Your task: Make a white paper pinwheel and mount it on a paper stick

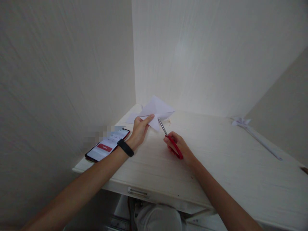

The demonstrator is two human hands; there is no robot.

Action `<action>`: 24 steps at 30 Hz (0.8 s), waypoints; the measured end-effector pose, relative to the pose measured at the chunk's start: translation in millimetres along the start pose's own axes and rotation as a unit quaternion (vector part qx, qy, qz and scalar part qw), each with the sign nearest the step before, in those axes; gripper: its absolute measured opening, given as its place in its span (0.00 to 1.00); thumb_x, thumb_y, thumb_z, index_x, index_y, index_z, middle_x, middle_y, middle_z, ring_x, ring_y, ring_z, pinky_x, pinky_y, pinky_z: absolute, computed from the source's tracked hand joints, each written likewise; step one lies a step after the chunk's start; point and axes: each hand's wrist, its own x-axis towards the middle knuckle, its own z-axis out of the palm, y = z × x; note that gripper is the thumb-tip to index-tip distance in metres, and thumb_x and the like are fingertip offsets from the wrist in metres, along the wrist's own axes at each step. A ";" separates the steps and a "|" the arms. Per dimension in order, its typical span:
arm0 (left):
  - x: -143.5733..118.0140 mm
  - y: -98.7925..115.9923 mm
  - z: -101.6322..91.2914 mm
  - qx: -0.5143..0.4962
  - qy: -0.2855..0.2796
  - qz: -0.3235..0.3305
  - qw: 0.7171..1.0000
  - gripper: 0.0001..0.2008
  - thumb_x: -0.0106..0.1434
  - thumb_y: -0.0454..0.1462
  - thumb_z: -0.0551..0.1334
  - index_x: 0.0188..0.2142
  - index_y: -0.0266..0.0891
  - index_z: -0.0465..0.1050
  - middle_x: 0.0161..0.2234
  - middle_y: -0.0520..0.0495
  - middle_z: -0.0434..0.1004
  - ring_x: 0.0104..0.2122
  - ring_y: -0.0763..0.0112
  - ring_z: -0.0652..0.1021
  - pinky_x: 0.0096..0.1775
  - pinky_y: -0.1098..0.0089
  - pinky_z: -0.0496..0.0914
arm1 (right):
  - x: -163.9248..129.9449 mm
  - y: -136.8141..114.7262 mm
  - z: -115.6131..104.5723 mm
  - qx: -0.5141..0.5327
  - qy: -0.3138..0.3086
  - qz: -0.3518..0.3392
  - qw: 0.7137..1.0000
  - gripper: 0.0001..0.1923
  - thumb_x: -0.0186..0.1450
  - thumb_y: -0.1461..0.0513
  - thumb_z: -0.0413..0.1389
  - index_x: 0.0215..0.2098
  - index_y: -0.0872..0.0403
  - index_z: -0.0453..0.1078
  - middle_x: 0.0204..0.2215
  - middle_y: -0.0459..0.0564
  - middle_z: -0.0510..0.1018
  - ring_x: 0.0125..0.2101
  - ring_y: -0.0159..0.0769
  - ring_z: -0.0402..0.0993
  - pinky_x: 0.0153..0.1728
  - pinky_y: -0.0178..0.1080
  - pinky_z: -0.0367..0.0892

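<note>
Left hand [141,128] pinching a folded white paper [157,110] at its lower edge, fingers narrow, thumb on top; paper lifted a little above the far left corner of the desk [216,166]. Right hand [179,146] closed around the red handles of the scissors [169,138]; blades pointing up-left, tips touching the paper's lower corner. Black band [125,148] on the left wrist. Phone [108,145] with lit screen flat at the left edge of the desk. Small paper flower with long stem [250,130] lying far right, well apart.
</note>
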 end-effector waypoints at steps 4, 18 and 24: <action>-1.5 -0.4 0.4 -0.008 -0.021 -0.018 1.000 0.11 0.49 0.38 0.70 0.32 0.34 0.77 0.36 0.44 0.80 0.37 0.67 0.78 0.44 0.68 0.69 | -1.3 -1.3 0.3 0.006 -0.003 -0.005 1.000 0.21 0.55 0.45 0.58 0.27 0.52 0.58 0.15 0.37 0.65 0.12 0.24 0.59 0.12 0.29 0.53; -8.2 1.4 6.1 0.012 -0.056 -0.079 0.995 0.14 0.48 0.38 0.70 0.34 0.34 0.77 0.36 0.43 0.80 0.35 0.66 0.78 0.41 0.67 0.68 | 0.5 2.1 0.9 0.027 -0.020 -0.015 0.999 0.23 0.55 0.41 0.55 0.28 0.51 0.57 0.15 0.38 0.65 0.12 0.24 0.59 0.12 0.29 0.54; -10.4 -1.1 7.5 0.024 -0.051 -0.095 0.994 0.17 0.45 0.38 0.71 0.36 0.35 0.77 0.36 0.43 0.80 0.35 0.64 0.78 0.40 0.66 0.68 | -1.9 -6.8 1.8 0.045 -0.018 -0.017 0.999 0.25 0.54 0.39 0.54 0.25 0.51 0.56 0.14 0.39 0.65 0.12 0.25 0.59 0.12 0.30 0.54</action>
